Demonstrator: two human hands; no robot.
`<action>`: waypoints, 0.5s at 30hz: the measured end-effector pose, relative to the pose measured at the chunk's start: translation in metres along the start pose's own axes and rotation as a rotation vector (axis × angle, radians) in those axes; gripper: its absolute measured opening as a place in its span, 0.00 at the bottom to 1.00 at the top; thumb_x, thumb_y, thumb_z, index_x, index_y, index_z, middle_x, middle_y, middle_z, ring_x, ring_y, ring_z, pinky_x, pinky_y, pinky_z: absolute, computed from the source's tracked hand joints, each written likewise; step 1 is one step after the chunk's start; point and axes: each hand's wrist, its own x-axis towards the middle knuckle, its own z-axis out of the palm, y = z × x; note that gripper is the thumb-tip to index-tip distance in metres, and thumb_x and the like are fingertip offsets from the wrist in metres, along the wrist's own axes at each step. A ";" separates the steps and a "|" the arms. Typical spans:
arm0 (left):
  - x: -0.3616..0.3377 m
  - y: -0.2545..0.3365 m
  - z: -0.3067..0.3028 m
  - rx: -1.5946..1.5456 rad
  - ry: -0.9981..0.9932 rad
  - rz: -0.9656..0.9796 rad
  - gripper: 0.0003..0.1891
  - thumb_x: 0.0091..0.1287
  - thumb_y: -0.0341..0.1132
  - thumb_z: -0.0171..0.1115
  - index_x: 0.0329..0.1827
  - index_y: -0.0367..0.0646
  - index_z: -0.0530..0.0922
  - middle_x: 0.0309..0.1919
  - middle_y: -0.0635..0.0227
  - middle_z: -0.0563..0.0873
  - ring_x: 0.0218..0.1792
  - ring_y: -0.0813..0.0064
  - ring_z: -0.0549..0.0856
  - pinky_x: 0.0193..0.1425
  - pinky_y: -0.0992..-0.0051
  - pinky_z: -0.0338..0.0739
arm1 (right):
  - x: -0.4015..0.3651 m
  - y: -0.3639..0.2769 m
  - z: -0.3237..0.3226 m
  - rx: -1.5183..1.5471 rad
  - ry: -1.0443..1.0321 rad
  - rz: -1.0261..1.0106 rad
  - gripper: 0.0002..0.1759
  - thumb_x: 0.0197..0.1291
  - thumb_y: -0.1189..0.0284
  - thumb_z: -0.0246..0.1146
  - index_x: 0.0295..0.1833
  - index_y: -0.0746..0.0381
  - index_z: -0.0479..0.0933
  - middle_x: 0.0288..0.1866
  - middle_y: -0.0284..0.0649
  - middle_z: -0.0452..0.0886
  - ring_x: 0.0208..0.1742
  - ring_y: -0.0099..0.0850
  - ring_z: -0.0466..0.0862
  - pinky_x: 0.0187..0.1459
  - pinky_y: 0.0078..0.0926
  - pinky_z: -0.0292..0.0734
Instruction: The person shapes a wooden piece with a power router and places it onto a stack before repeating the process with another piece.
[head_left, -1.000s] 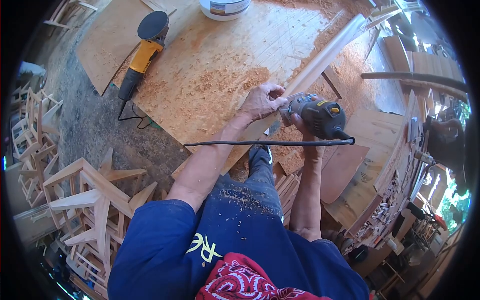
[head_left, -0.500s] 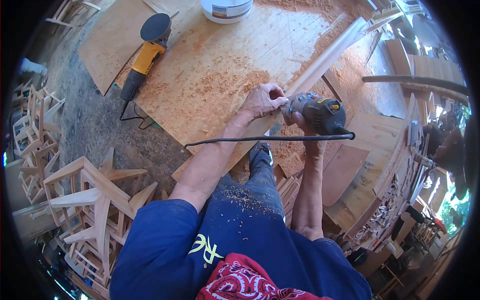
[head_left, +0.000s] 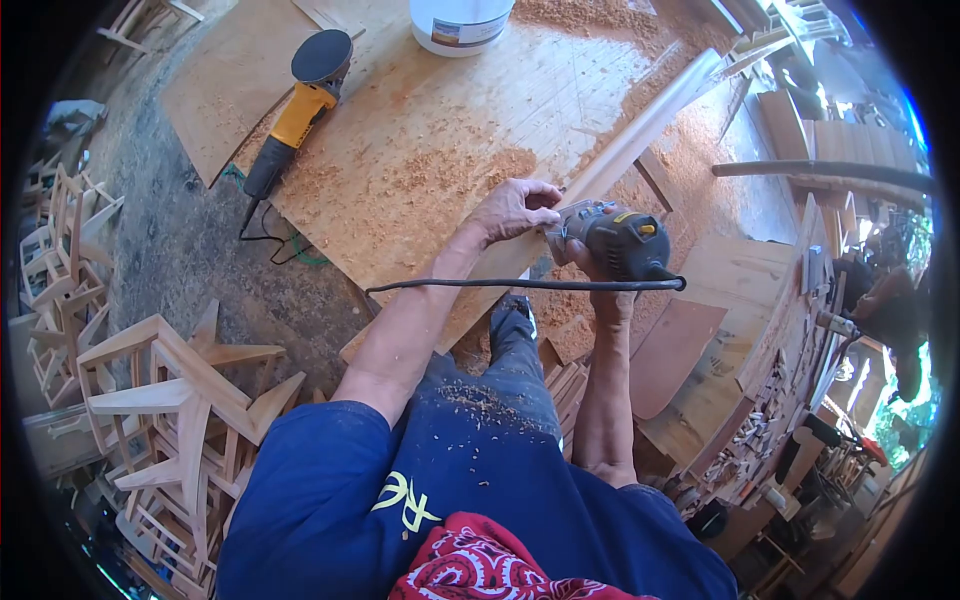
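Note:
My right hand (head_left: 590,262) is wrapped around the lower body of a small dark trim router (head_left: 628,243), which stands on a long pale wooden piece (head_left: 640,130). The router's base and bit are mostly hidden by the hand. My left hand (head_left: 510,210) is curled just left of the router, thumb and fingers bent toward each other beside its clear base plate. What those fingertips grip, if anything, I cannot make out. The router's black cord (head_left: 520,284) passes over my left forearm.
Wood shavings cover the plywood tabletop (head_left: 420,130). A yellow-and-black angle grinder (head_left: 300,115) with a disc lies at the left, and a white bucket (head_left: 460,30) stands at the back. Star-shaped wooden frames (head_left: 190,400) are stacked at lower left; boards (head_left: 740,300) lie at right.
The router and both hands have shifted slightly left in view and a little lower. The whole scene has also moved a bit with the head. Both hands keep much the same pose.

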 end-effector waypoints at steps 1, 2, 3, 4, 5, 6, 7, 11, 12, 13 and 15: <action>-0.002 0.001 0.001 0.010 0.014 -0.010 0.21 0.60 0.33 0.76 0.56 0.36 0.85 0.47 0.62 0.91 0.48 0.76 0.88 0.59 0.74 0.82 | 0.000 -0.002 0.001 -0.027 -0.003 -0.008 0.41 0.44 0.75 0.84 0.65 0.61 0.72 0.58 0.37 0.79 0.58 0.30 0.80 0.61 0.35 0.79; -0.005 0.001 0.002 0.019 0.028 -0.024 0.22 0.59 0.34 0.76 0.56 0.36 0.85 0.47 0.61 0.91 0.47 0.75 0.89 0.58 0.75 0.83 | -0.003 -0.003 0.001 -0.053 -0.006 -0.011 0.40 0.44 0.75 0.84 0.65 0.60 0.73 0.57 0.37 0.80 0.58 0.30 0.80 0.61 0.35 0.79; -0.006 0.001 0.003 0.029 0.043 -0.035 0.23 0.58 0.34 0.77 0.56 0.35 0.85 0.47 0.60 0.91 0.47 0.75 0.89 0.57 0.75 0.83 | -0.005 -0.002 0.001 -0.036 0.001 -0.005 0.40 0.45 0.75 0.83 0.64 0.61 0.73 0.57 0.36 0.80 0.57 0.30 0.81 0.60 0.34 0.79; -0.008 -0.001 0.003 0.051 0.052 -0.011 0.21 0.60 0.34 0.76 0.56 0.36 0.85 0.46 0.61 0.91 0.47 0.75 0.89 0.57 0.75 0.83 | -0.005 -0.001 0.001 -0.018 0.006 -0.002 0.40 0.45 0.75 0.83 0.64 0.61 0.73 0.56 0.36 0.80 0.57 0.29 0.81 0.60 0.34 0.79; -0.010 -0.002 0.003 0.074 0.063 0.015 0.20 0.61 0.33 0.75 0.55 0.36 0.85 0.46 0.62 0.91 0.47 0.76 0.89 0.57 0.75 0.83 | -0.004 0.000 0.002 0.001 0.011 -0.001 0.39 0.45 0.75 0.83 0.64 0.61 0.73 0.56 0.36 0.80 0.57 0.29 0.81 0.60 0.34 0.79; -0.012 -0.004 0.004 0.097 0.072 0.039 0.18 0.62 0.33 0.74 0.55 0.36 0.85 0.45 0.63 0.91 0.47 0.77 0.89 0.57 0.76 0.83 | -0.003 0.000 0.003 -0.029 0.009 -0.007 0.38 0.45 0.75 0.83 0.64 0.61 0.74 0.55 0.36 0.81 0.56 0.29 0.81 0.59 0.33 0.79; -0.014 -0.005 0.006 0.107 0.086 0.051 0.18 0.63 0.33 0.74 0.54 0.36 0.86 0.45 0.63 0.91 0.46 0.77 0.89 0.56 0.76 0.83 | -0.002 0.000 0.003 -0.061 0.008 -0.013 0.37 0.46 0.75 0.82 0.63 0.61 0.74 0.54 0.35 0.81 0.55 0.28 0.81 0.58 0.33 0.80; -0.018 -0.006 0.011 0.129 0.137 0.069 0.16 0.64 0.34 0.75 0.53 0.37 0.86 0.42 0.63 0.92 0.43 0.79 0.89 0.53 0.76 0.84 | 0.000 0.004 -0.003 -0.106 0.032 0.022 0.35 0.47 0.74 0.81 0.61 0.62 0.75 0.51 0.35 0.82 0.51 0.27 0.82 0.55 0.32 0.80; -0.018 -0.004 0.012 0.130 0.151 0.066 0.16 0.64 0.34 0.75 0.53 0.38 0.86 0.41 0.64 0.92 0.43 0.79 0.90 0.52 0.76 0.84 | 0.001 0.004 -0.001 -0.084 0.048 0.013 0.34 0.47 0.74 0.81 0.61 0.62 0.76 0.51 0.35 0.83 0.50 0.27 0.83 0.55 0.31 0.80; -0.018 -0.002 0.012 0.105 0.158 0.049 0.16 0.63 0.36 0.76 0.50 0.38 0.87 0.40 0.64 0.92 0.41 0.79 0.90 0.50 0.76 0.84 | 0.002 0.003 0.001 -0.063 0.063 0.004 0.33 0.47 0.73 0.81 0.60 0.62 0.76 0.50 0.35 0.83 0.49 0.27 0.83 0.54 0.31 0.80; -0.016 0.000 0.013 0.054 0.167 0.011 0.16 0.60 0.38 0.78 0.46 0.39 0.88 0.37 0.65 0.92 0.37 0.79 0.89 0.47 0.77 0.84 | 0.003 0.002 0.000 -0.071 0.077 -0.007 0.32 0.48 0.73 0.80 0.59 0.62 0.77 0.49 0.35 0.83 0.48 0.27 0.83 0.53 0.31 0.80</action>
